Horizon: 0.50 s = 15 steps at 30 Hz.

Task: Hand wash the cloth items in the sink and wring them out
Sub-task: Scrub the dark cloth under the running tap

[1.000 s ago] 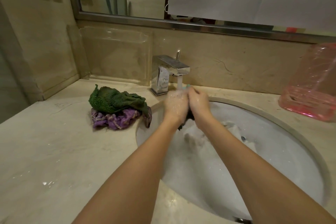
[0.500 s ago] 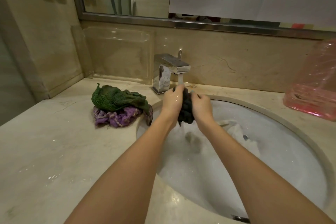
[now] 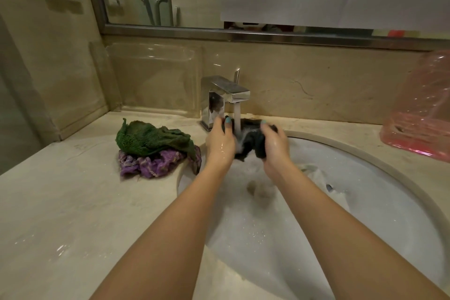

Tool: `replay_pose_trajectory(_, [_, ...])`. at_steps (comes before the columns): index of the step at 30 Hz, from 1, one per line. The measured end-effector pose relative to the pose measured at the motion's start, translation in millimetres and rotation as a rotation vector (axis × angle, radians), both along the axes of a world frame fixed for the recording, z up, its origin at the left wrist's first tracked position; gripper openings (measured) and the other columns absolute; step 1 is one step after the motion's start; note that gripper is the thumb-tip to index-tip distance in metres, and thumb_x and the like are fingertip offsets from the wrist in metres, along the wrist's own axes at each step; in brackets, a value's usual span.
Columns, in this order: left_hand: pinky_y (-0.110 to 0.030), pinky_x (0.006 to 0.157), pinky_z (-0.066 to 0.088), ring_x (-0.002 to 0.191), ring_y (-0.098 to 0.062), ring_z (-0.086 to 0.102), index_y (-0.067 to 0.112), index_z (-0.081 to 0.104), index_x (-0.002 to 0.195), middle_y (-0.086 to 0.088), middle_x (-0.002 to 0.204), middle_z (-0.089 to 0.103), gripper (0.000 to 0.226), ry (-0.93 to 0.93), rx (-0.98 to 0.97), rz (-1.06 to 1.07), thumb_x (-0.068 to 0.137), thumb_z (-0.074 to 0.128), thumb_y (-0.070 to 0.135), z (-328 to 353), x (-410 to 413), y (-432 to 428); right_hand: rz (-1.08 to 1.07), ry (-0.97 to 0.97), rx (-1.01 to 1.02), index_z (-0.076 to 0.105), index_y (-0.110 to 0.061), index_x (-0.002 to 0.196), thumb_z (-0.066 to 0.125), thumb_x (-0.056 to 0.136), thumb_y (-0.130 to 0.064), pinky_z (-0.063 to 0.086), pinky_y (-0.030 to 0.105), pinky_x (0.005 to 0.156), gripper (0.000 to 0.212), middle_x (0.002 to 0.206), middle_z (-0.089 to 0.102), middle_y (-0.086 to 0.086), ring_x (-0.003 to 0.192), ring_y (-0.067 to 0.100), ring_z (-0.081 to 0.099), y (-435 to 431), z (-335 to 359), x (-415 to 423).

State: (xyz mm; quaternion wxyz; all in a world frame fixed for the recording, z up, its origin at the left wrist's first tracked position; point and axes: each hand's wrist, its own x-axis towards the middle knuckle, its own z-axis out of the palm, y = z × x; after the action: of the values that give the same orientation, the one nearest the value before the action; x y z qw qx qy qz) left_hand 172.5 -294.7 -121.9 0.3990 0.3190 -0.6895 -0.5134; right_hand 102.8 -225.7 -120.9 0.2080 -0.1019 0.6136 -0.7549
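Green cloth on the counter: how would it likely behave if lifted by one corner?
Probably floppy: the green cloth lies crumpled in soft folds. Its thick looped pile likely grips well, not slippery. Lying on the purple cloth, it may drag that along; whether it is wet cannot be told.

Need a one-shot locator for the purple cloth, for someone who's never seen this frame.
Start at the round sink and look at the counter just left of its rim. Two crumpled cloths are piled there. The purple cloth is the bottom one, thin and wrinkled, beneath the fuzzy green towel.
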Motion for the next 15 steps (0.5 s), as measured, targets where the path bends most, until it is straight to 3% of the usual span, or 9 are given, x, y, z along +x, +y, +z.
replay_pose_trajectory(2, [-0.032,0.086,0.041,0.112,-0.022,0.054,0.01,0.049,0.125,-0.004,0.118,0.057,0.032,-0.008,-0.031,-0.007,0.107,0.032,0.029,0,-1,1,-0.03,0.081,0.035,0.058,-0.023,0.099,0.051,0.1,-0.028,0.053,0.045,0.094,0.009,0.113,0.063,0.009,0.103,0.025,0.062,0,4,-2])
replay_pose_trajectory(6, [-0.034,0.081,0.047,0.097,-0.021,0.059,0.016,0.047,0.108,0.0,0.1,0.06,0.015,0.104,-0.099,0.047,0.105,0.035,0.024,6,-1,9,0.189,0.201,0.127,0.061,-0.021,0.089,0.049,0.1,-0.029,0.054,0.026,0.059,0.018,0.089,0.066,0.005,0.078,0.018,0.062,0,12,22])
replay_pose_trajectory(8, [-0.036,0.077,0.049,0.087,-0.022,0.06,0.016,0.049,0.106,-0.006,0.098,0.062,0.017,0.108,0.02,0.147,0.105,0.036,0.026,7,2,2,0.285,0.275,0.174,0.061,-0.017,0.083,0.051,0.099,-0.025,0.047,0.021,0.048,0.02,0.074,0.063,0.002,0.067,0.016,0.06,-2,13,38])
replay_pose_trajectory(10, [-0.033,0.072,0.046,0.086,-0.026,0.06,0.01,0.057,0.109,-0.01,0.095,0.063,0.03,0.079,0.204,0.193,0.105,0.035,0.031,6,6,-6,0.304,0.366,0.204,0.059,-0.013,0.073,0.05,0.099,-0.024,0.045,0.025,0.054,0.03,0.065,0.058,0.002,0.062,0.014,0.056,-8,11,49])
replay_pose_trajectory(12, [-0.033,0.069,0.046,0.089,-0.029,0.063,0.009,0.062,0.105,-0.012,0.093,0.065,0.034,0.008,0.267,0.116,0.105,0.036,0.032,7,5,-5,0.224,0.414,0.233,0.055,-0.014,0.063,0.048,0.099,-0.023,0.041,0.028,0.058,0.038,0.061,0.056,0.002,0.06,0.016,0.053,-15,11,51])
replay_pose_trajectory(15, [-0.039,0.077,0.051,0.088,-0.031,0.064,0.016,0.064,0.076,-0.014,0.089,0.068,0.032,0.046,0.299,-0.001,0.1,0.046,0.028,12,-3,22,-0.023,0.292,0.21,0.055,-0.015,0.062,0.046,0.099,-0.023,0.049,0.039,0.073,0.039,0.076,0.065,0.012,0.077,0.03,0.061,-20,10,28])
